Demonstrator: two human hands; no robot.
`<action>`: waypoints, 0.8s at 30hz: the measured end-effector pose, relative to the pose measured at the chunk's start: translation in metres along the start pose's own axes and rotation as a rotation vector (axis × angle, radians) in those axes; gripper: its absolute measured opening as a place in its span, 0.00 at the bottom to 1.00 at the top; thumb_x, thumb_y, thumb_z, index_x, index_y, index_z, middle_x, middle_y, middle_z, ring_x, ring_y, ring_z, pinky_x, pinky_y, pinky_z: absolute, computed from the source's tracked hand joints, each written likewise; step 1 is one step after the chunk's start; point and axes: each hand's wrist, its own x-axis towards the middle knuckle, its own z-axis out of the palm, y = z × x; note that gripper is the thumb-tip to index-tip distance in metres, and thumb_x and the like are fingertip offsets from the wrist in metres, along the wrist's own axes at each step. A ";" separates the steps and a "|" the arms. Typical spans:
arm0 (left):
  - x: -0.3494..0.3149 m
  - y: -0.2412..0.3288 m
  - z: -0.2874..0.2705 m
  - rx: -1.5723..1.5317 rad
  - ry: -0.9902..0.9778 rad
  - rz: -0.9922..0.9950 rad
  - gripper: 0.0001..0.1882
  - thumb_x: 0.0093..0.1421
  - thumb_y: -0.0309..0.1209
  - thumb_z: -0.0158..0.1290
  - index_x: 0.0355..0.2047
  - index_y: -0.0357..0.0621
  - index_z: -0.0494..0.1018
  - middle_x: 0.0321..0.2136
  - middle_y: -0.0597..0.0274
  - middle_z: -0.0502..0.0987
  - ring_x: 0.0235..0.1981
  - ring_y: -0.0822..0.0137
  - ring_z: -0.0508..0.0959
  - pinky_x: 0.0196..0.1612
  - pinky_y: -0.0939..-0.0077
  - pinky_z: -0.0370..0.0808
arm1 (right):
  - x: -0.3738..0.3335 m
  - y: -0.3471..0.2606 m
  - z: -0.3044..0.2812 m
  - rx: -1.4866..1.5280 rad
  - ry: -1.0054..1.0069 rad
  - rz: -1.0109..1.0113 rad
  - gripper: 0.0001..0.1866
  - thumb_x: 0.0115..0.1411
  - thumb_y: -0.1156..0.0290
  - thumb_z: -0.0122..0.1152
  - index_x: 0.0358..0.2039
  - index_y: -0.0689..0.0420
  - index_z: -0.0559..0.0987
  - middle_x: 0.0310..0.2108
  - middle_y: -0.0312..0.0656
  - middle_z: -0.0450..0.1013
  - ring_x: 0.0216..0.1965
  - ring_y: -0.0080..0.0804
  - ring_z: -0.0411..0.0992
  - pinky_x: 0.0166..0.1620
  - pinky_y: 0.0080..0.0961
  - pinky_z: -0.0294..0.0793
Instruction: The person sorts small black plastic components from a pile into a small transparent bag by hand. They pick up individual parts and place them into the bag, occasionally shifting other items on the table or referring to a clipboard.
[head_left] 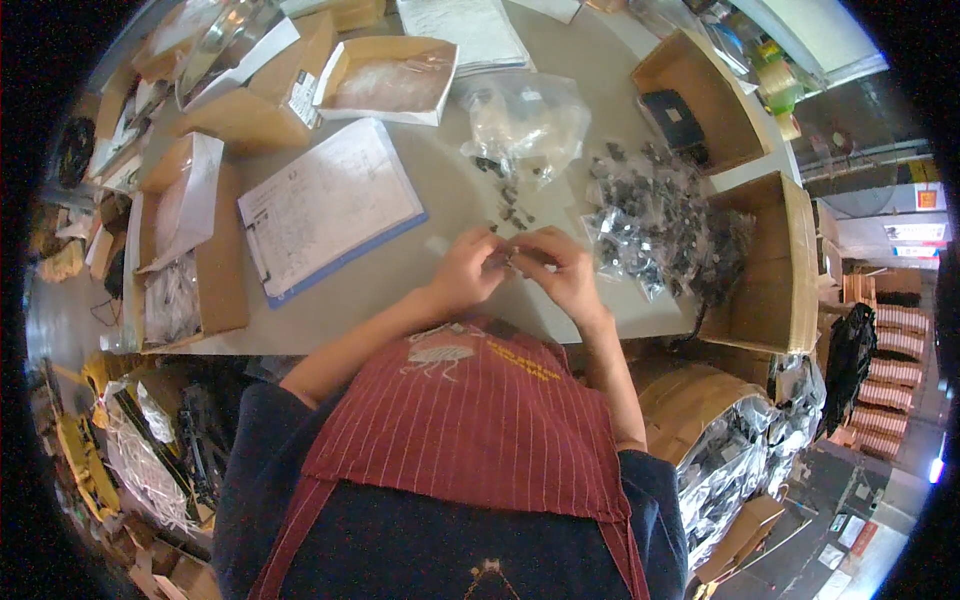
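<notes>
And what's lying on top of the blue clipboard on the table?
White paper with faint markings lies on the clipboard; a blue strip shows along its near edge. Most of the board and any lower sheets are covered.

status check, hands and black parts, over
Left hand and right hand pinched together at a small item, kind unclear. Loose black parts just beyond. Nothing visibly blocking the hands.

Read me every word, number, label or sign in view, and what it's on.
None can be quoted:
Clipboard sheet: print and writing, too small.
White label on the cardboard box: too small.
Apron: yellow lettering, too blurred.
Signs at far right: too blurred.
Loose black parts: no text discernible.
</notes>
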 end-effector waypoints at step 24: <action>-0.007 -0.013 0.001 -0.050 -0.019 -0.034 0.17 0.55 0.29 0.64 0.45 0.45 0.77 0.41 0.57 0.76 0.41 0.60 0.78 0.43 0.68 0.78 | 0.001 -0.011 -0.006 -0.080 -0.074 0.013 0.10 0.57 0.80 0.65 0.41 0.61 0.81 0.35 0.40 0.78 0.32 0.24 0.76 0.34 0.21 0.75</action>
